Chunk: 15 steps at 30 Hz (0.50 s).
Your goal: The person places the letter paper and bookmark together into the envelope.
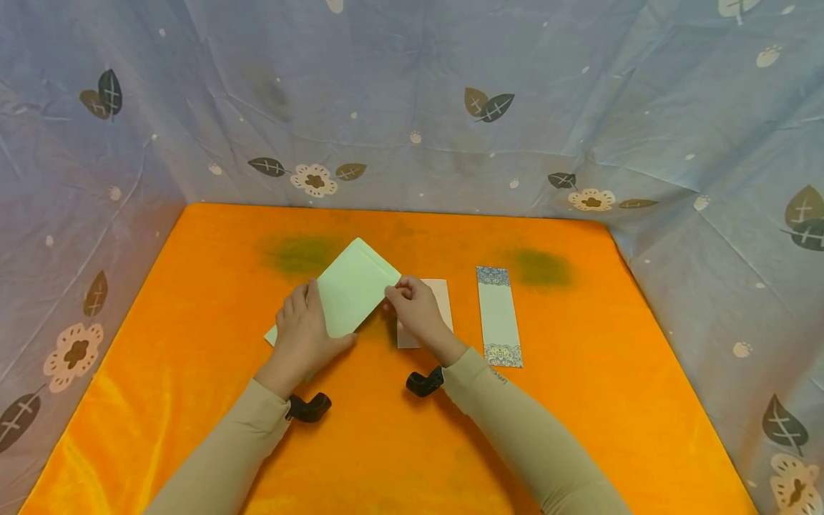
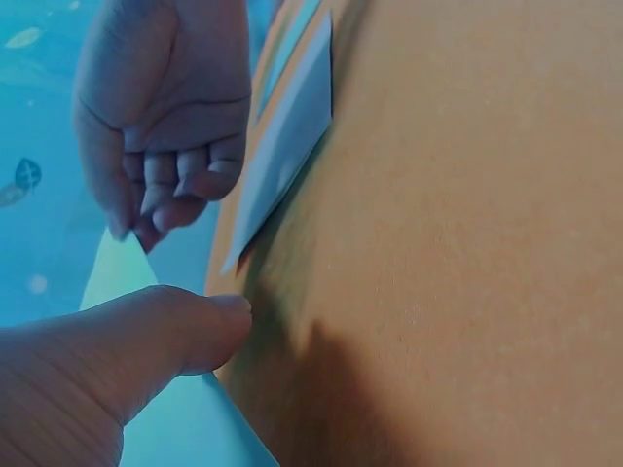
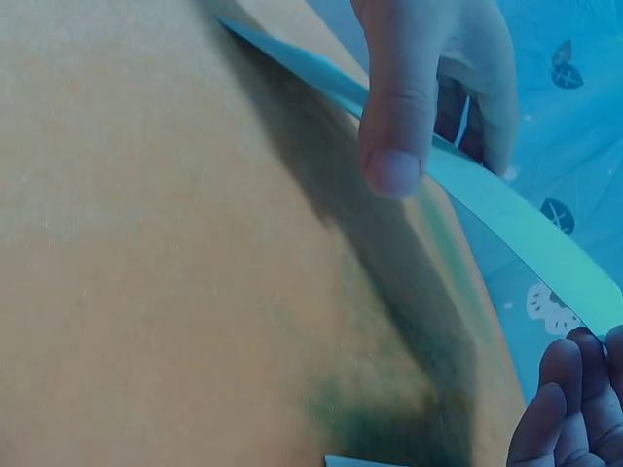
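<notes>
A pale green paper envelope (image 1: 360,290) with a narrow folded band along its upper right edge is held slantwise above the orange cloth. My left hand (image 1: 302,336) grips its lower left part, the thumb (image 2: 185,331) at the near edge and the fingers across the far side. At the right corner my right hand (image 1: 418,307) pinches the paper between thumb and fingertips. In the right wrist view the envelope (image 3: 526,224) is seen nearly edge-on, raised off the cloth. A pale pink card (image 1: 440,300) lies partly hidden under my right hand.
Right of the hands lies a long white paper strip (image 1: 498,315) with blue patterned ends. The orange cloth (image 1: 579,400) covers the table and has two dark greenish patches. Patterned grey-blue curtains (image 1: 412,86) enclose the back and sides. Black camera mounts (image 1: 309,408) sit at both wrists.
</notes>
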Motion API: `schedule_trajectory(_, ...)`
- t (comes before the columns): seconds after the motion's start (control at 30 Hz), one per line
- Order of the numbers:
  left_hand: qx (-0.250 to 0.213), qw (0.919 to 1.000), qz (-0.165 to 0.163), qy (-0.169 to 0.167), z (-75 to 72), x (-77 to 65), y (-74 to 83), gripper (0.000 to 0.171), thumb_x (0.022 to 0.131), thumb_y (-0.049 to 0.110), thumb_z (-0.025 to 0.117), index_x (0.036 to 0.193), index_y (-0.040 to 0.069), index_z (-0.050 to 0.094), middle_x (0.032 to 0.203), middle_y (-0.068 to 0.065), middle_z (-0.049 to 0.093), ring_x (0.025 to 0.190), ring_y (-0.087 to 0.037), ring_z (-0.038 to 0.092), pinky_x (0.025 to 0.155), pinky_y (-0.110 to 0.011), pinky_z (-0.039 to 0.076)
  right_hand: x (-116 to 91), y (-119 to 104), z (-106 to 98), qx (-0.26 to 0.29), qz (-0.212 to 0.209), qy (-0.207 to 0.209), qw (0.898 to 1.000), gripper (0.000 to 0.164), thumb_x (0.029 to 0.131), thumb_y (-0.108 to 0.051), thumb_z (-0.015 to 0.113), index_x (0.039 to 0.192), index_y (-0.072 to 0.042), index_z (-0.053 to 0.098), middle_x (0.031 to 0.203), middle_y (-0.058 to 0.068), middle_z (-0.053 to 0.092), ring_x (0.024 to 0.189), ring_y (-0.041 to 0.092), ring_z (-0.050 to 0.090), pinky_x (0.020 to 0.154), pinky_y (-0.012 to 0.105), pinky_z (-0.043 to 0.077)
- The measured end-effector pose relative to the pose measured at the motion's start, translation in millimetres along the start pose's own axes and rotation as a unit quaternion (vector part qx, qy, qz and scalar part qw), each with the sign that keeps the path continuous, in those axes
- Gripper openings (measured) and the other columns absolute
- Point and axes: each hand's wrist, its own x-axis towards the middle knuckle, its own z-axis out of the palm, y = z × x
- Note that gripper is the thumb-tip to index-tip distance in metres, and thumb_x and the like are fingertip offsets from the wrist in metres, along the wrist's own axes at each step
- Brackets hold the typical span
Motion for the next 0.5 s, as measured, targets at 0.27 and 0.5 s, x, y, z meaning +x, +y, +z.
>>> schedule_trajectory(0.27,-0.009,0.9998,0.018,-0.001,0.4,-0.2,-7.2,0.121,0.070,0.045,0.084,0.150,-0.008,0.012,0.147,-0.032,0.021,0.133,-0.048,0.021,0.107,-0.061,0.018,2,0,-3,-0.023,-0.040,0.031,0.998,0.024,0.098,-0.023,0.055,0.115,-0.008,0.053,0.093,0.017,0.064,0.086,0.036,0.061,0.072,0.031,0.051)
schedule_trajectory(0.5,-0.007,0.9995,0.028,-0.010,-0.5,-0.4,-12.3,0.121,0.070,0.040,0.085,0.151,-0.007,0.009,0.150,-0.029,0.018,0.136,-0.046,0.016,0.110,-0.058,0.011,1,-5,-8,-0.023,-0.055,0.026,0.998,0.025,0.101,-0.019,0.052,0.119,-0.002,0.056,0.099,0.017,0.060,0.092,0.043,0.059,0.079,0.044,0.053)
